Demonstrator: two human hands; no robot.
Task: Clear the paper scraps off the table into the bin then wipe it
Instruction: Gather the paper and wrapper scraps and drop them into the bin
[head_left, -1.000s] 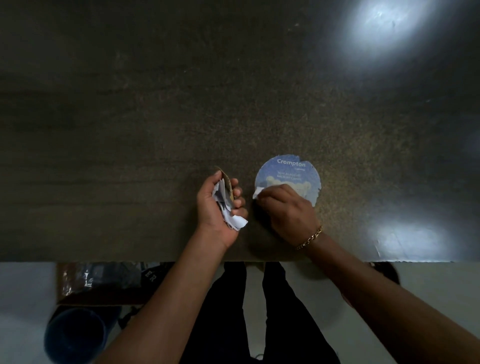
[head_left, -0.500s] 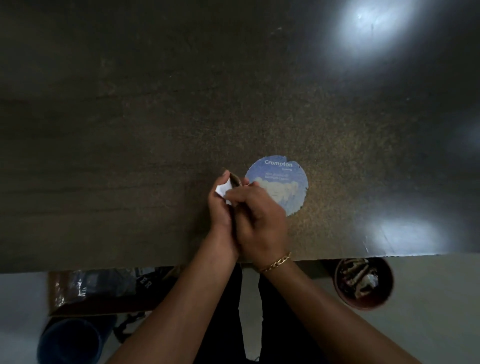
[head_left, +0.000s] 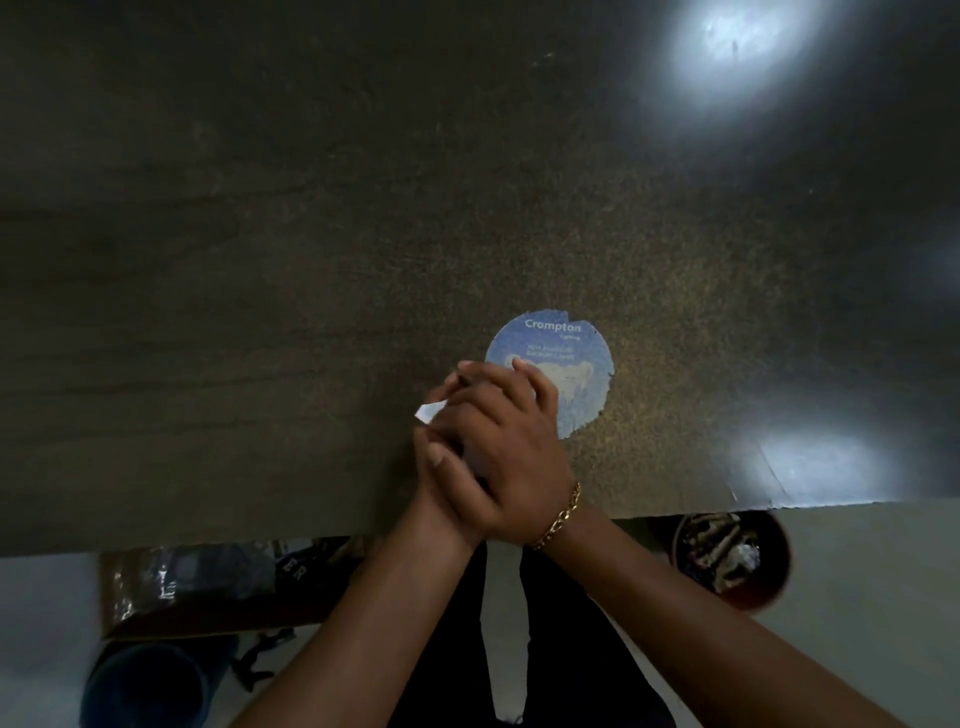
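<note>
Over the near edge of the table (head_left: 260, 312), both hands are pressed together. The right hand (head_left: 511, 457) lies on top, its fingers folded across the left hand (head_left: 435, 467), which is mostly hidden beneath it. The two are clamped on the scraps (head_left: 427, 413). Only a white corner of paper pokes out to the left, with a pale sliver between the palms. How much paper is inside cannot be told. A gold bracelet (head_left: 561, 517) circles the right wrist.

Just beyond the hands, a round blue label (head_left: 566, 353) printed "Crompton" lies flat on the table. Its edge is ragged and its near-left part is covered by the right hand's knuckles.

Below the table edge, the bin (head_left: 769, 592) stands on the floor at the right with crumpled paper in it. At the left are a box (head_left: 156, 597) holding shiny plastic and, nearer, a dark blue bucket (head_left: 140, 686).
</note>
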